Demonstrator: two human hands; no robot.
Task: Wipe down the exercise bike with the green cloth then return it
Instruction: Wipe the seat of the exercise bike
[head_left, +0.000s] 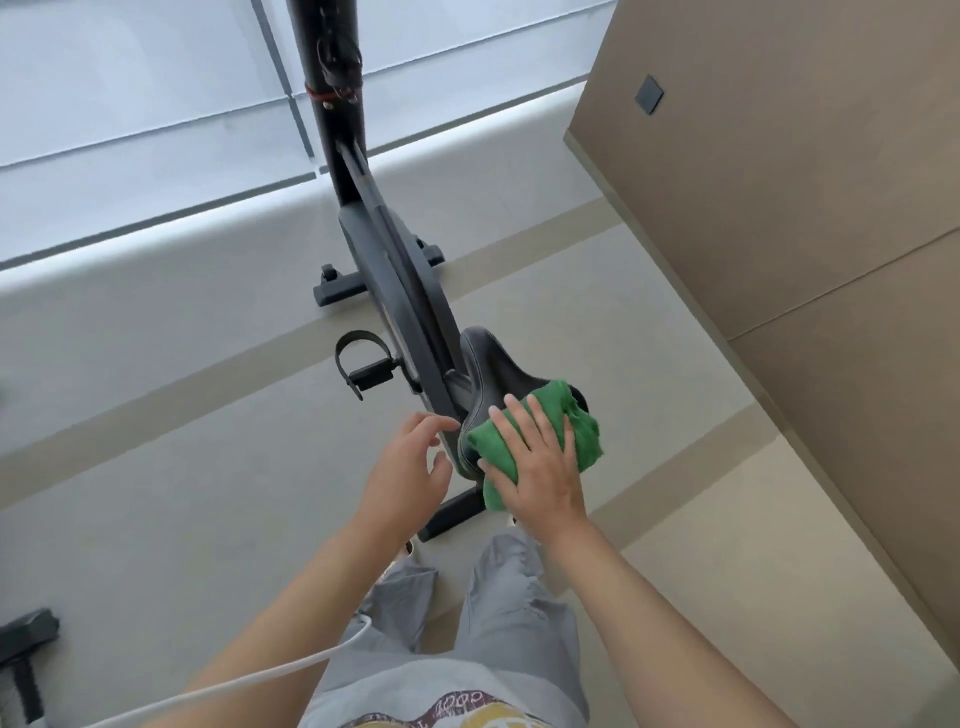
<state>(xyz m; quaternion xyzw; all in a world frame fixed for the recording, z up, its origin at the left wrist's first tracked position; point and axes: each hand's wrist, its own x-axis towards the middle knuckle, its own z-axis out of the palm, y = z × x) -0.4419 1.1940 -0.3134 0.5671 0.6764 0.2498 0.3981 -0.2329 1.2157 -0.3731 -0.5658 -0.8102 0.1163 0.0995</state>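
Pale tiled floor runs to a bright window wall; I see the exercise bike (395, 270) ahead, my right hand (540, 467) pressing flat-fingered on the green cloth (582, 431) over the saddle's (480, 358) near end, left hand (410, 467) relaxed, empty beside it. Cloth looks soft, light; I'd bunch it. Handlebars are cut off, far pedal hidden

A pale tiled floor (156, 467) with darker beige bands runs up to a bright window (130, 104), a tan wall (805, 208) with a dark square switch (649, 94) stands at the right, a white cable (291, 670) crosses low, and dark equipment (26, 654) sits bottom left.
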